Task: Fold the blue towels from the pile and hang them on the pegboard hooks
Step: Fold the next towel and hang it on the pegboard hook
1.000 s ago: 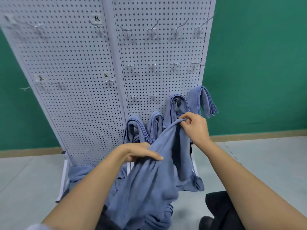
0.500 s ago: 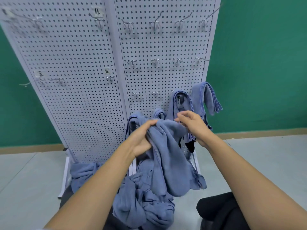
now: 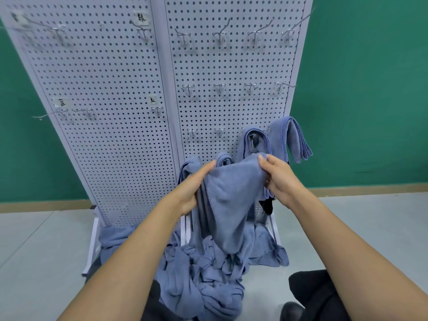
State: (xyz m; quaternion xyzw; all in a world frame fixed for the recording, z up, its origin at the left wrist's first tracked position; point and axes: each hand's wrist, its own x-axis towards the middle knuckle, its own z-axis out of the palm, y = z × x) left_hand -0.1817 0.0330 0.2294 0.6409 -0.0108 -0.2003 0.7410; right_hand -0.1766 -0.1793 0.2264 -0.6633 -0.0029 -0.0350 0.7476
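Observation:
I hold one blue towel (image 3: 231, 195) up in front of the white pegboard (image 3: 115, 112). My left hand (image 3: 192, 188) grips its left edge and my right hand (image 3: 278, 177) pinches its top right corner; the cloth hangs doubled between them. Below it lies the crumpled pile of blue towels (image 3: 203, 279) on the floor. Several folded blue towels hang on the low hooks, among them one at the far right (image 3: 291, 137), one beside it (image 3: 254, 142), and two lower ones partly hidden behind the held towel.
Bare metal hooks (image 3: 220, 38) run in rows across the upper right panel, fewer on the left panel. The board's white feet (image 3: 92, 246) stand on a grey floor before a green wall. My dark-clothed knees (image 3: 319, 295) are at the bottom right.
My left hand rose from below the towel to its top left edge. Both hands then drew apart, spreading the upper edge. The camera tilted slightly down.

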